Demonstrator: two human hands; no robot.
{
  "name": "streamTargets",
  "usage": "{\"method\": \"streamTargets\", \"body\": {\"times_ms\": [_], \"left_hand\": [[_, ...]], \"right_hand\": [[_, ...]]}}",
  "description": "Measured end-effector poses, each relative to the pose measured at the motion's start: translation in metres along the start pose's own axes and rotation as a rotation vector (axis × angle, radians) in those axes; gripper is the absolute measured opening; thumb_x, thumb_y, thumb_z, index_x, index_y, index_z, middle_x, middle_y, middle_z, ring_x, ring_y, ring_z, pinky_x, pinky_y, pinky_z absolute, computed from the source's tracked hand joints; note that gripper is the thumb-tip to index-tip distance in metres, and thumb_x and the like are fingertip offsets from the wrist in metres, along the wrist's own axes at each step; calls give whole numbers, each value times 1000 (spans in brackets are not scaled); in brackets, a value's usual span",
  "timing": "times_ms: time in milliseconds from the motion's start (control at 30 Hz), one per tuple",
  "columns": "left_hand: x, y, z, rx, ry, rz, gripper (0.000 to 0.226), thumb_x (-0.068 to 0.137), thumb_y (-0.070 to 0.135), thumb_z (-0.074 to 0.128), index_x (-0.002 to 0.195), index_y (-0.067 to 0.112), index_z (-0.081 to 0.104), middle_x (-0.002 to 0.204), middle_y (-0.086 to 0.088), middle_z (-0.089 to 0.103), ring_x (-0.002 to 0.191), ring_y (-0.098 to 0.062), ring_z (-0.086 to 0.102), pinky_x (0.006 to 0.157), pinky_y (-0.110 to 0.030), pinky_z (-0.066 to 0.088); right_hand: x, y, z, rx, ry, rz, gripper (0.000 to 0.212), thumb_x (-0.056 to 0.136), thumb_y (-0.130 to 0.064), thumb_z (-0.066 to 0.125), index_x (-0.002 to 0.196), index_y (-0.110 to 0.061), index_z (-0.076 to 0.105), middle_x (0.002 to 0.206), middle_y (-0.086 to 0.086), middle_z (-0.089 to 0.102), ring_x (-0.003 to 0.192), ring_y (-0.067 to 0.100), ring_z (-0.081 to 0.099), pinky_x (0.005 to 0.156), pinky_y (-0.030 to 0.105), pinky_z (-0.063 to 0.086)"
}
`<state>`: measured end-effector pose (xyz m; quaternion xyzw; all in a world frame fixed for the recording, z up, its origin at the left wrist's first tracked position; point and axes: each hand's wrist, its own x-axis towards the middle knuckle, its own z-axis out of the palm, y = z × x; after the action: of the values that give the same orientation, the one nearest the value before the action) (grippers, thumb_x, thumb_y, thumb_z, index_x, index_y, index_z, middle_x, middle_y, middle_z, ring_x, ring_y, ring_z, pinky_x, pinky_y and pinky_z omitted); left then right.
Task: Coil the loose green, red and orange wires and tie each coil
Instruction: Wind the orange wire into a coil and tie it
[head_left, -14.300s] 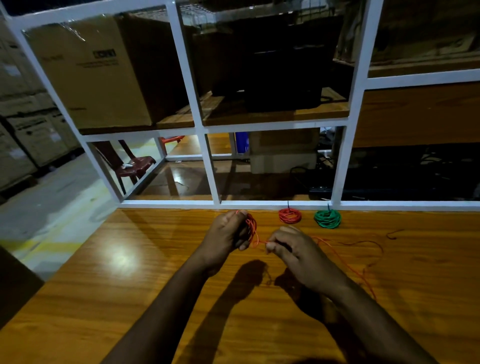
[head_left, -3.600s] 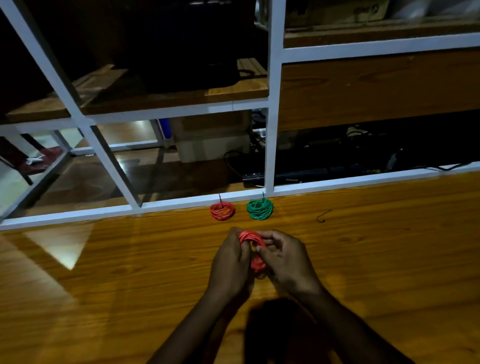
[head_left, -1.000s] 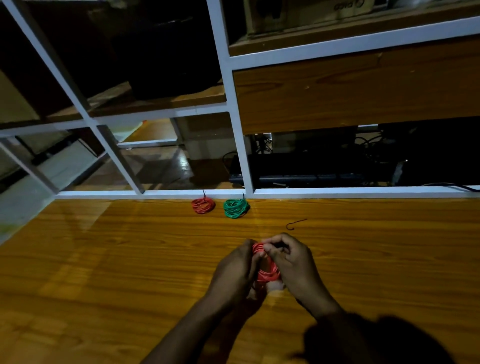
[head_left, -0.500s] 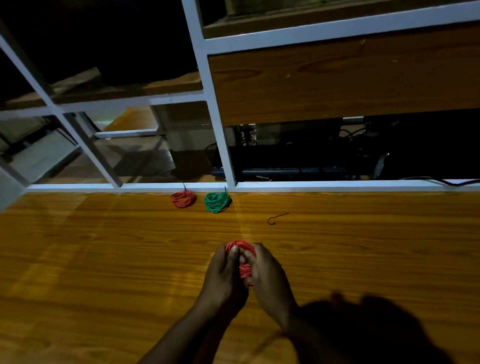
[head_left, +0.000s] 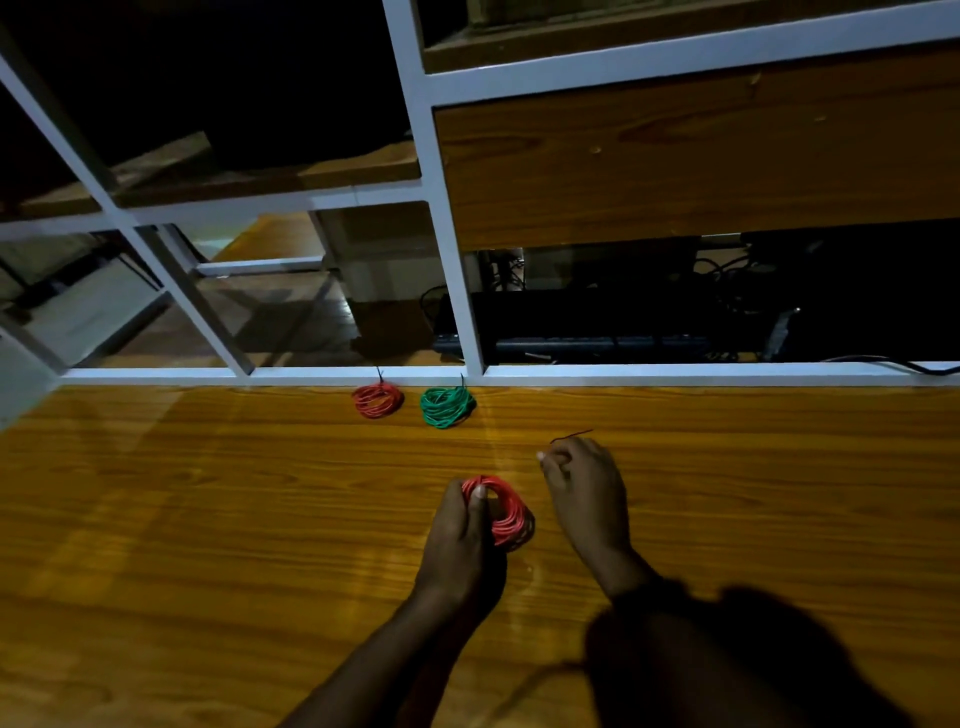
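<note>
So the last coil (head_left: 501, 512) is pinched upright in the left hand (head_left: 460, 540), thumb pressed over the near side of the loops, just above the table (head_left: 208, 519). The right hand (head_left: 584, 491) is closed on a short dark tie wire (head_left: 571, 435), which is pinched at one end with the rest poking out past the fingertips, a little way beyond the coil. Two finished coils, a red-orange one (head_left: 378, 400) and a green one (head_left: 448, 406), are parked side by side at the far edge of the table against the white frame (head_left: 452, 291), each with a little dark tail sticking up.

What could be messed up here: the coil is only held at one spot, so if the pinch is loosened while the tie is being threaded, the loops could spring apart and would have to be rewound. The tie is thin and hard to see in this dim light, so it could easily be dropped or fed through only some of the loops, leaving the rest untied.

Compared with half a second back: both hands were bunched together around the coil then, and the tie was lying alone on the table further out. Now the right hand has been moved off the coil and the tie has been picked up.
</note>
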<state>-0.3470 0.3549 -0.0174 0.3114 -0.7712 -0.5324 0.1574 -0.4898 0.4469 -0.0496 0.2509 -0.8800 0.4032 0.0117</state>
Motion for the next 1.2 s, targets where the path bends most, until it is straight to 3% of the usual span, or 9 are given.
{"method": "streamTargets", "body": {"times_ms": [100, 200, 267, 367, 467, 667, 833, 1033, 1200], "left_hand": [[1, -4, -3, -56, -16, -21, 18, 105, 38, 39, 103, 27, 52, 105, -1, 63, 98, -15, 61, 73, -22, 51], [3, -3, -6, -85, -2, -25, 18, 106, 34, 39, 105, 25, 54, 106, 1, 63, 100, -12, 61, 78, -27, 53], [4, -2, -9, -112, 23, -50, 19, 107, 31, 38, 104, 22, 55, 104, 1, 63, 97, -11, 61, 77, -27, 53], [6, -4, -13, -107, 44, -51, 20, 108, 28, 37, 108, 19, 55, 104, 0, 63, 96, -10, 62, 77, -25, 53], [6, -8, -15, -91, 42, -26, 22, 108, 29, 37, 110, 18, 55, 104, -1, 63, 93, -5, 63, 76, -22, 54], [4, -13, -24, -160, 94, -11, 23, 108, 28, 39, 108, 13, 57, 102, -8, 64, 90, -10, 65, 71, -17, 53], [0, -12, -37, -216, 139, 27, 22, 108, 23, 41, 109, 7, 57, 94, -5, 63, 83, -3, 65, 71, -26, 56], [-3, -17, -52, -121, 170, 142, 17, 107, 26, 44, 104, 16, 58, 87, 1, 65, 76, -6, 63, 65, -25, 49], [2, -28, -70, -92, 167, 140, 22, 107, 34, 43, 102, 19, 58, 86, 3, 65, 80, -14, 63, 74, -45, 52]], "right_hand": [[22, 2, 7, -136, 14, 50, 21, 87, -33, 74, 102, -20, 67, 105, -2, 63, 105, 19, 53, 76, 31, 46], [31, 0, 18, -238, -51, 86, 22, 85, -31, 76, 101, -16, 72, 108, 2, 64, 111, 24, 51, 81, 34, 49], [33, -1, 24, -279, -69, 30, 4, 87, -18, 73, 90, -17, 74, 101, 2, 65, 108, 25, 53, 77, 34, 50], [28, -2, 30, -332, -105, -69, 19, 84, -1, 63, 78, -17, 69, 92, 4, 64, 98, 24, 54, 68, 32, 44], [16, -3, 34, -367, -131, -163, 21, 86, -1, 60, 83, -21, 65, 94, 1, 63, 97, 22, 51, 73, 34, 42], [-22, -40, 14, 318, -167, -2, 7, 101, -28, 48, 99, -35, 49, 106, -11, 62, 100, 6, 60, 78, 31, 55], [-50, -78, -20, 498, -215, 6, 12, 100, -25, 53, 97, -36, 58, 99, -12, 68, 82, -4, 64, 62, 16, 50], [-72, -88, -13, 193, -255, -281, 18, 101, -15, 52, 101, -23, 67, 96, -17, 55, 96, 4, 53, 80, 18, 45], [-85, -101, -6, 65, -227, -373, 20, 95, -20, 47, 97, -23, 67, 91, -19, 49, 91, -2, 41, 77, 10, 35]]}}
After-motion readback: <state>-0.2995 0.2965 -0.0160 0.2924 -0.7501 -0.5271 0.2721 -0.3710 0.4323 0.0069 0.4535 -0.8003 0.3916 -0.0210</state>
